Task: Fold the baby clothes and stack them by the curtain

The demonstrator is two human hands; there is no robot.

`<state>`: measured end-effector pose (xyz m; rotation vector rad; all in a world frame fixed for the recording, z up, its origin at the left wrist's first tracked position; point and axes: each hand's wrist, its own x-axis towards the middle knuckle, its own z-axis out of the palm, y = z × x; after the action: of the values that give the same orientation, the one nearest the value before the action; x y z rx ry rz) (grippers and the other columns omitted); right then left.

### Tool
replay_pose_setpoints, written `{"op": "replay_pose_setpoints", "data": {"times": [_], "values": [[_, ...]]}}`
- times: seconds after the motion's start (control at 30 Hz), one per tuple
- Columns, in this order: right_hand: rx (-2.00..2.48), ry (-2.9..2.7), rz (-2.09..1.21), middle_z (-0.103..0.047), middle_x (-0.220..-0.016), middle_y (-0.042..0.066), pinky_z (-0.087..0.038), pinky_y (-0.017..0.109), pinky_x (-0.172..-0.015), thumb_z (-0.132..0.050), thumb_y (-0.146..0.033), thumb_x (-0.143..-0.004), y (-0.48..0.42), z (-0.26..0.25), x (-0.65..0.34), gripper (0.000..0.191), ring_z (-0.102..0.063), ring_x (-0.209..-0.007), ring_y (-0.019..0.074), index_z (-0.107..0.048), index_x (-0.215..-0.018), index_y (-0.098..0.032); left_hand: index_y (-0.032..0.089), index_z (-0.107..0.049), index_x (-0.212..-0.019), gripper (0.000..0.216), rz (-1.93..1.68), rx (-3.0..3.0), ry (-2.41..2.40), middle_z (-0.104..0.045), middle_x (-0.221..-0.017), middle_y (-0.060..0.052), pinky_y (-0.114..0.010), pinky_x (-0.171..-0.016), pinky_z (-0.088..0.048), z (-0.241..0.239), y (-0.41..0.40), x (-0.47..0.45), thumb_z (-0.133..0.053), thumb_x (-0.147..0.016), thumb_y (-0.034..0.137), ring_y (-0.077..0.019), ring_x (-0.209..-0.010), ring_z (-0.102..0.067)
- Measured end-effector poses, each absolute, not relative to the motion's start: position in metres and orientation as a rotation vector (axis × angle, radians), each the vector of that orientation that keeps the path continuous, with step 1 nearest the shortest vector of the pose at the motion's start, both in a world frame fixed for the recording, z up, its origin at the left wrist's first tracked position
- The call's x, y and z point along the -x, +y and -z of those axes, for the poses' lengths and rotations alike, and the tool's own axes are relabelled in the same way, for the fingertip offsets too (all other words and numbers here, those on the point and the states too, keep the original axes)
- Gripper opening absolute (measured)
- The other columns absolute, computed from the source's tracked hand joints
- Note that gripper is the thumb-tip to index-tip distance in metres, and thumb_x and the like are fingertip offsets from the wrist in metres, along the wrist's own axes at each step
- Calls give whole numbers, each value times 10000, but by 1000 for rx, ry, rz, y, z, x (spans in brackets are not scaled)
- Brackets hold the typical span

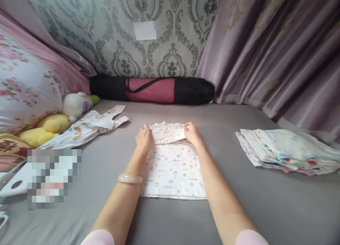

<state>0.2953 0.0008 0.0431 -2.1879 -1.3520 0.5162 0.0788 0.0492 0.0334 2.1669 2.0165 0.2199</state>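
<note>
A small white printed garment point(174, 170) lies flat on the grey sheet in front of me, its far part folded back over the rest. My left hand point(144, 138) pinches the left end of that folded part, its fingers curled at the edge. At the opposite end, my right hand point(192, 133) grips the right corner between thumb and fingers, lifting it slightly so a gap shows beneath. A pale bangle point(130, 179) circles my left wrist.
A stack of folded clothes point(289, 149) sits at the right. Another printed garment point(87, 128) lies spread at the left, beside plush toys point(44, 129) and a floral pillow point(23, 85). A black and maroon roll bag point(151, 89) rests along the wall.
</note>
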Motion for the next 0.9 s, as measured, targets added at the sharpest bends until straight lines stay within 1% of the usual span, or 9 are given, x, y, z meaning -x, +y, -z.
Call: {"op": "replay_pose_setpoints", "data": {"times": [0.07,0.1,0.27,0.37,0.5,0.7,0.77,0.83,0.9], "values": [[2239,-1402,-405,-619,-1168,127,-470,311,-881,-420,-208,-935,-3,-45,-293,256,-587,-1102,238,-558,-1150,-190,150,-428,-1281,358,-233,-2210,2002,-606,-1113,-184,-370,-746,-491,-31,47,-78,-298,-978,291,-291,-966,-648],[2264,-1414,-371,-612,-1176,128,-458,319,-899,-411,-187,-936,-5,-46,-292,258,-577,-1123,242,-552,-1153,-192,168,-429,-1290,362,-237,-2226,2000,-596,-1112,-178,-370,-737,-490,-29,46,-77,-294,-978,293,-290,-967,-642],[2445,-1409,-346,-573,-1218,158,-459,349,-860,-322,-48,-910,-16,-51,-285,374,-619,-1055,253,-510,-1211,-168,202,-492,-1263,355,-207,-2243,2033,-560,-1084,-165,-364,-731,-483,-25,44,-77,-315,-969,291,-300,-1008,-605],[2521,-1404,-281,-563,-1227,174,-468,349,-834,-281,0,-896,-16,-50,-280,419,-636,-1032,254,-500,-1222,-142,220,-516,-1261,381,-241,-2220,2044,-559,-1077,-158,-369,-751,-479,-24,44,-77,-273,-986,322,-295,-1007,-604],[2576,-1419,-228,-567,-1223,176,-476,324,-816,-307,-6,-906,-13,-47,-277,394,-645,-1024,242,-499,-1229,-126,239,-533,-1275,427,-297,-2192,2018,-568,-1077,-156,-378,-784,-476,-26,44,-75,-243,-995,381,-296,-1019,-609],[2588,-1452,-216,-569,-1227,172,-475,321,-827,-312,-35,-924,-17,-55,-280,388,-639,-1028,232,-522,-1233,-140,256,-533,-1302,457,-308,-2119,1953,-598,-1115,-162,-401,-822,-480,-26,51,-68,-231,-989,396,-300,-1028,-627],[2606,-1452,-189,-568,-1231,182,-471,329,-842,-308,-34,-920,-19,-60,-283,392,-622,-1064,247,-548,-1215,-131,251,-517,-1325,451,-342,-2060,1898,-616,-1165,-159,-397,-860,-476,-28,58,-61,-241,-988,368,-291,-1071,-620],[2581,-1473,-89,-571,-1233,197,-457,351,-886,-304,-25,-907,-19,-65,-284,400,-582,-1129,276,-574,-1188,-115,218,-496,-1349,443,-416,-1979,1878,-632,-1214,-154,-374,-904,-466,-35,64,-52,-270,-981,317,-273,-1138,-598],[2467,-1561,1,-577,-1249,201,-431,376,-945,-284,-29,-906,-17,-67,-278,424,-545,-1179,289,-584,-1194,-108,178,-513,-1330,433,-488,-1935,1919,-638,-1238,-157,-364,-926,-461,-43,67,-47,-291,-971,274,-268,-1169,-584]]}}
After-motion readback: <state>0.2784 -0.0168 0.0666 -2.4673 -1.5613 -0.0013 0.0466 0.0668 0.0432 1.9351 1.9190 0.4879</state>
